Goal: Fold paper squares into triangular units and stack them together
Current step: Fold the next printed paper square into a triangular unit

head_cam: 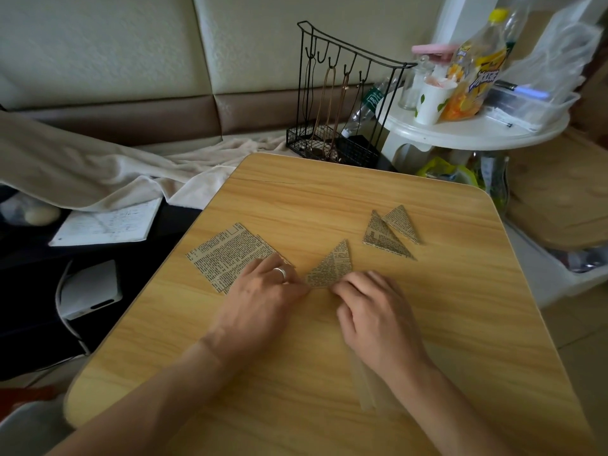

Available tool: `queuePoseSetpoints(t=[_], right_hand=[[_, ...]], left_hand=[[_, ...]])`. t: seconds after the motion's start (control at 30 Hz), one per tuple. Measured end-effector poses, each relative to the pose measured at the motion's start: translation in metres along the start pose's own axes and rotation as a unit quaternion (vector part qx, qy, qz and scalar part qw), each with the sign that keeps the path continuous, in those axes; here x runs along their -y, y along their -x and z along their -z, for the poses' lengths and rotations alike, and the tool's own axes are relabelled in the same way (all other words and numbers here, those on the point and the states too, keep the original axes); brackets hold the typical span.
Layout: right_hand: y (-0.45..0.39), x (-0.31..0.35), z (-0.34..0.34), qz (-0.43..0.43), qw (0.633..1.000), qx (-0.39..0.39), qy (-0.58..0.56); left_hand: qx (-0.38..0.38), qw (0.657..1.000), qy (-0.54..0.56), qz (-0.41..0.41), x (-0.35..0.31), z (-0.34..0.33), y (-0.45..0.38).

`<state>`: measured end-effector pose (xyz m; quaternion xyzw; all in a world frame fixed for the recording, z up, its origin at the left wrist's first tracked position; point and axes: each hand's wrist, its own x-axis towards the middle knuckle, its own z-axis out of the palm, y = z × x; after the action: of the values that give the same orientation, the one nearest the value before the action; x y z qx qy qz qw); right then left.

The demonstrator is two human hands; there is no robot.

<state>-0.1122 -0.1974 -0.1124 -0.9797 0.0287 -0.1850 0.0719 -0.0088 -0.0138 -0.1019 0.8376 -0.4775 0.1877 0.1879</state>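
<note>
left hand [263, 287] + right hand [371, 301] pinch newsprint triangle [332, 266] | woodgrain table [329, 205]

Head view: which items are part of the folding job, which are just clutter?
Job: triangle being folded, left hand, right hand, flat squares, two finished triangles.
Clutter: wire rack, notebook, drink bottle, paper cup.

Newsprint-patterned paper. Flat squares [227, 256], stacked and slightly offset, lie on the tabletop [427, 324], left of centre. One folded triangle [332, 266] at centre, apex pointing away, its near edge under fingertips. Two finished triangles [390, 232] lie flat, overlapping, farther back on the right.
</note>
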Motion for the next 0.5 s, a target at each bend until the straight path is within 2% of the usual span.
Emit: queuePoseSetpoints(t=[0.17, 0.33, 0.5], right_hand=[[-0.003, 0.005, -0.001, -0.011, 1.000, -0.006, 0.006], [0.001, 0.015, -0.003, -0.017, 1.000, 0.005, 0.015], [0.001, 0.025, -0.005, 0.028, 0.999, 0.021, -0.015]], left_hand=[[0.023, 1.000, -0.003, 0.014, 0.007, 0.005, 0.016], [0.093, 0.995, 0.024, 0.015, -0.001, 0.007, 0.028], [0.099, 0.994, 0.042, 0.019, 0.000, 0.007, 0.030]])
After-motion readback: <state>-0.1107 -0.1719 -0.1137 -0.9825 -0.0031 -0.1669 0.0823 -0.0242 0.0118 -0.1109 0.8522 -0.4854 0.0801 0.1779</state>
